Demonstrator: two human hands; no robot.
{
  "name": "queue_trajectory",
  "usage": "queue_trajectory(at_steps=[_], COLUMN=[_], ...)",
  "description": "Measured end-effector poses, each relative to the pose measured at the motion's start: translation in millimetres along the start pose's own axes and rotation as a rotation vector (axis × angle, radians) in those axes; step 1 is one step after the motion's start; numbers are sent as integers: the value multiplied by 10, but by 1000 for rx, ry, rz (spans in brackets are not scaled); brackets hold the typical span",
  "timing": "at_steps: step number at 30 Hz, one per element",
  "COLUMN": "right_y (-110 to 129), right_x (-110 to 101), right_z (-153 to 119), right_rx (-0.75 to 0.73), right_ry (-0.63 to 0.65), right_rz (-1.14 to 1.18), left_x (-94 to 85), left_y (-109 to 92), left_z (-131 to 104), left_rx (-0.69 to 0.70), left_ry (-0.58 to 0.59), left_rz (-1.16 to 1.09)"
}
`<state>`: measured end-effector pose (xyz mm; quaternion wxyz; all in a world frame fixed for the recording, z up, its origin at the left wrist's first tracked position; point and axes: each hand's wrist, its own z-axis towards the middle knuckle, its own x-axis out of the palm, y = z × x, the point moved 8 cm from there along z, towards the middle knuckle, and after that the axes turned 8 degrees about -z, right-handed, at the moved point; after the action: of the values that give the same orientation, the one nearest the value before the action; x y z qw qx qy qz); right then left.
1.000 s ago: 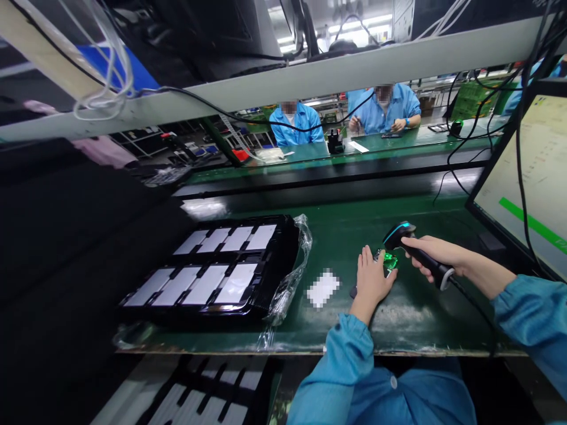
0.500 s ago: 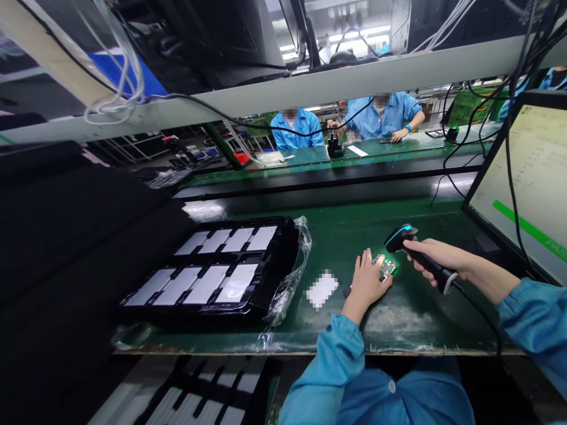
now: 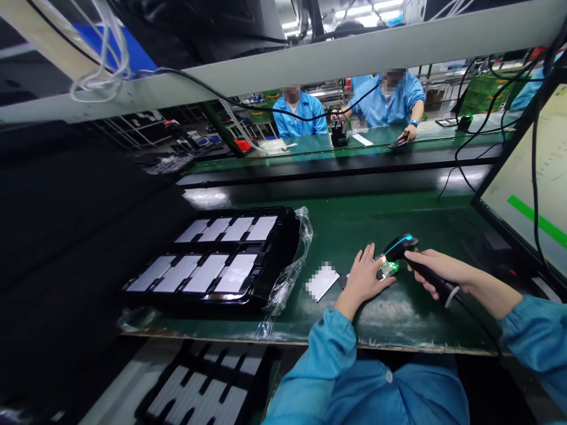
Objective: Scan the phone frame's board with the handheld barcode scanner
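1. On the green bench top [image 3: 398, 319], near right: left hand [image 3: 364, 280] laid flat with fingers spread, pressing down a small circuit board [image 3: 387, 268] lit green.
2. Just right of the board: right hand [image 3: 436, 270] clenched around the handle of a black barcode scanner [image 3: 401, 247], head tilted down, close over the board.
3. Left of the hands: a blurred white label [image 3: 322, 281], writing unreadable.
4. Further left: black tray [image 3: 212, 262] of grey panels on clear plastic wrap [image 3: 290, 277].
5. Far right: monitor [image 3: 531, 189] with a green bar, text too small to read.
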<state>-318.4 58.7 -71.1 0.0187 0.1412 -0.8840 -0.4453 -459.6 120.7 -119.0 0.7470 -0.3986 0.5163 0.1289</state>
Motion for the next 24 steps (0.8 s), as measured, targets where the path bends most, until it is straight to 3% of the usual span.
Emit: queue_trajectory(at_steps=[24], right_y=[-73], right_x=[43], right_z=[109], right_rx=[10], right_ry=[-6], right_rz=[-10], left_x=[-11], left_y=[-22], left_z=[0], left_rx=[31], left_ry=[-26], left_rz=[17])
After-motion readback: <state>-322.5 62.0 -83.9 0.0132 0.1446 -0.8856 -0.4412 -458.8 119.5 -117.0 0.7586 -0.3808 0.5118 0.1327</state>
